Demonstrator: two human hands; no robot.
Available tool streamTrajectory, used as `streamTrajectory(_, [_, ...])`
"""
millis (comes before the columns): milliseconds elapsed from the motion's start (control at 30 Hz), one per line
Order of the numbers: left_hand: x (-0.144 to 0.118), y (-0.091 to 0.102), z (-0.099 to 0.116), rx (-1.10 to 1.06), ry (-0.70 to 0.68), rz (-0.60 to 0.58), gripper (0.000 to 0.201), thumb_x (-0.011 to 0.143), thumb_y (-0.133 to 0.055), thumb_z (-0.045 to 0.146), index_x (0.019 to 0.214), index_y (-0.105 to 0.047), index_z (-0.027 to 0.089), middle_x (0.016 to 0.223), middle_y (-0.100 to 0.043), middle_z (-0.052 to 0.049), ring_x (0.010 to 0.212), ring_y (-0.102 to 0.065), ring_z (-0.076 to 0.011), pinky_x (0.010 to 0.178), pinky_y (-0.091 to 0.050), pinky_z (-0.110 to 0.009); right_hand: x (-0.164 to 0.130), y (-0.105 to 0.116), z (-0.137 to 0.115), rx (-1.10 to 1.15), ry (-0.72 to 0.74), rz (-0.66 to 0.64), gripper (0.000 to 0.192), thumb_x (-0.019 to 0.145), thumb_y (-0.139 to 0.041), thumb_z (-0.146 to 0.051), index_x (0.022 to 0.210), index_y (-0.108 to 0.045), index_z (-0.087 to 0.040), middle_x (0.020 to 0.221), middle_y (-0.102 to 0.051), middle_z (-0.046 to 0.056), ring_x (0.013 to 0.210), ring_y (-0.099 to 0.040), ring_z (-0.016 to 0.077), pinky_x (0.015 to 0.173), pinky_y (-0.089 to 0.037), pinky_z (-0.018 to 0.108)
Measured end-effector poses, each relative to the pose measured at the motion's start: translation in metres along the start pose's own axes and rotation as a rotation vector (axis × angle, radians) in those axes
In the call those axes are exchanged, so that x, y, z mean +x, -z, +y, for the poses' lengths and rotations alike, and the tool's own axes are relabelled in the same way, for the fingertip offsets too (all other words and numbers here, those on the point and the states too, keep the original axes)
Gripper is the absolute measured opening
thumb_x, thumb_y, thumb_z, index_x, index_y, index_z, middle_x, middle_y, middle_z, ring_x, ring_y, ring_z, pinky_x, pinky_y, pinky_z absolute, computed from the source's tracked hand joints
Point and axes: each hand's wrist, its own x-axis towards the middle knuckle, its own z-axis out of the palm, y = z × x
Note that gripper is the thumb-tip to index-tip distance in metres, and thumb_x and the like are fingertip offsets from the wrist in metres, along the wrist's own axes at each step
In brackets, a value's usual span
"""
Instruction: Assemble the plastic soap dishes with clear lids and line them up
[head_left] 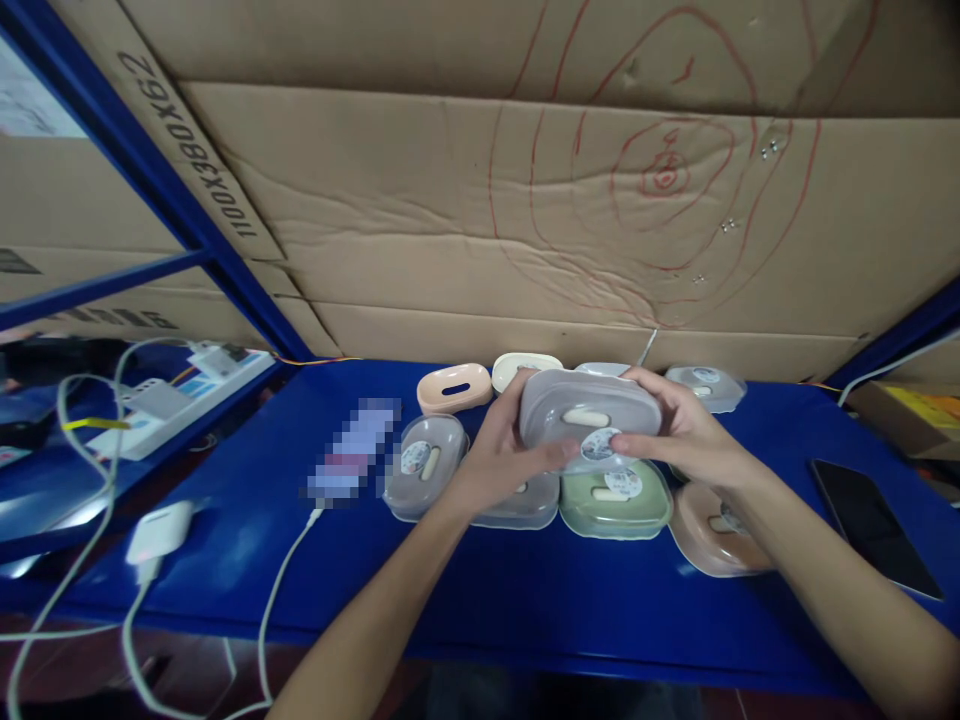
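Observation:
Between both hands I hold a grey oval plastic box (547, 405) with a clear cover, a pale bar under it and a round sticker; it looks like a soap box. My left hand (510, 440) grips its left side, thumb across the front. My right hand (686, 430) closes round the right side, its thumb on the sticker. Below are a green box (619, 510) and another grey box (525, 508), partly covered by my left hand. A further grey box (426, 468) lies to the left. A brown box (712, 530) sits under my right forearm.
At the back stand a peach box (454, 388), a cream box (525, 365) and a grey box (705, 388). A phone (352, 450) on a cable and a white earphone case (161, 530) lie left. A dark tablet (874, 525) lies right. Cardboard (412, 200) walls the back.

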Motion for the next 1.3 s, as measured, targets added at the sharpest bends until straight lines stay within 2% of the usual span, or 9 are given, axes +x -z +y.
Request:
streamTrajectory(233, [-0.006, -0.002, 0.008, 0.071, -0.038, -0.075, 0.053, 0.078, -0.100, 0.035, 0.123, -0.074, 0.029, 0.118, -0.072, -0.005, 0.108, -0.067, -0.0269, 0.091, -0.056, -0.037, -0.013, -0.013, 0.000, -0.193, 0.105, 0.136, 0.068, 0.083, -0.097, -0.049, 0.142, -0.066, -0.036, 0.137, -0.072, 0.006, 0.113, -0.075, 0.0281, 0.086, -0.068, 0.041])
streamTrajectory(367, [-0.008, -0.006, 0.001, 0.069, -0.082, -0.033, 0.054, 0.080, -0.100, 0.038, 0.125, -0.072, 0.028, 0.120, -0.072, -0.006, 0.111, -0.068, -0.0297, 0.094, -0.054, -0.040, -0.013, -0.021, 0.003, -0.283, 0.156, 0.227, 0.066, 0.086, -0.093, -0.055, 0.141, -0.065, -0.033, 0.138, -0.074, 0.008, 0.115, -0.075, 0.0301, 0.090, -0.067, 0.045])
streamTrajectory(533, [-0.010, -0.014, -0.008, 0.135, -0.132, 0.090, 0.050, 0.078, -0.100, 0.037, 0.118, -0.071, 0.028, 0.115, -0.073, -0.006, 0.107, -0.068, -0.0304, 0.097, -0.051, -0.043, -0.011, -0.022, 0.010, -0.461, 0.172, 0.304, 0.055, 0.089, -0.088, -0.063, 0.128, -0.072, -0.028, 0.122, -0.080, 0.008, 0.105, -0.077, 0.0319, 0.091, -0.065, 0.049])
streamTrajectory(700, [-0.010, -0.020, -0.014, 0.164, -0.076, 0.162, 0.039, 0.083, -0.096, 0.039, 0.111, -0.072, 0.027, 0.105, -0.073, -0.005, 0.105, -0.068, -0.0308, 0.098, -0.052, -0.045, -0.020, -0.026, 0.013, -0.681, 0.139, 0.378, 0.064, 0.094, -0.081, -0.067, 0.142, -0.067, -0.028, 0.138, -0.077, 0.013, 0.116, -0.076, 0.0391, 0.096, -0.063, 0.060])
streamTrajectory(767, [-0.010, -0.021, -0.015, 0.157, -0.062, 0.195, 0.038, 0.083, -0.097, 0.038, 0.110, -0.073, 0.027, 0.103, -0.073, -0.005, 0.103, -0.067, -0.0296, 0.097, -0.052, -0.045, -0.024, -0.030, 0.012, -0.751, 0.163, 0.352, 0.074, 0.093, -0.082, -0.066, 0.153, -0.059, -0.030, 0.146, -0.073, 0.015, 0.126, -0.073, 0.0418, 0.103, -0.062, 0.065])
streamTrajectory(900, [-0.009, -0.021, -0.019, 0.075, -0.019, 0.206, 0.037, 0.084, -0.097, 0.042, 0.109, -0.074, 0.026, 0.102, -0.072, -0.005, 0.096, -0.067, -0.0271, 0.088, -0.053, -0.041, -0.024, -0.034, 0.011, -0.913, 0.295, 0.226, 0.114, 0.081, -0.094, -0.063, 0.173, -0.033, -0.031, 0.167, -0.052, 0.020, 0.150, -0.057, 0.0488, 0.117, -0.053, 0.074])
streamTrajectory(1033, [-0.006, -0.017, -0.030, 0.000, -0.039, 0.202, 0.039, 0.091, -0.091, 0.057, 0.108, -0.074, 0.027, 0.104, -0.073, -0.004, 0.100, -0.069, -0.0260, 0.092, -0.055, -0.040, -0.019, -0.033, 0.012, -0.966, 0.393, 0.217, 0.106, 0.080, -0.096, -0.055, 0.166, -0.038, -0.032, 0.158, -0.060, 0.019, 0.144, -0.061, 0.0482, 0.112, -0.057, 0.072])
streamTrajectory(1167, [-0.003, -0.017, -0.040, -0.144, -0.042, 0.217, 0.052, 0.105, -0.062, 0.074, 0.103, -0.075, 0.024, 0.112, -0.078, -0.007, 0.119, -0.071, -0.0296, 0.110, -0.055, -0.043, -0.021, -0.033, 0.013, -0.931, 0.334, 0.256, 0.105, 0.070, -0.099, -0.062, 0.155, -0.046, -0.031, 0.149, -0.069, 0.017, 0.129, -0.072, 0.0472, 0.102, -0.063, 0.069])
streamTrajectory(1300, [0.001, -0.021, -0.042, -0.309, 0.071, 0.322, 0.053, 0.103, -0.065, 0.073, 0.101, -0.076, 0.020, 0.110, -0.081, -0.008, 0.127, -0.073, -0.0333, 0.115, -0.056, -0.046, -0.024, -0.037, 0.011, -0.940, 0.294, 0.270, 0.102, 0.071, -0.098, -0.061, 0.154, -0.047, -0.029, 0.149, -0.071, 0.016, 0.131, -0.073, 0.0465, 0.104, -0.063, 0.066])
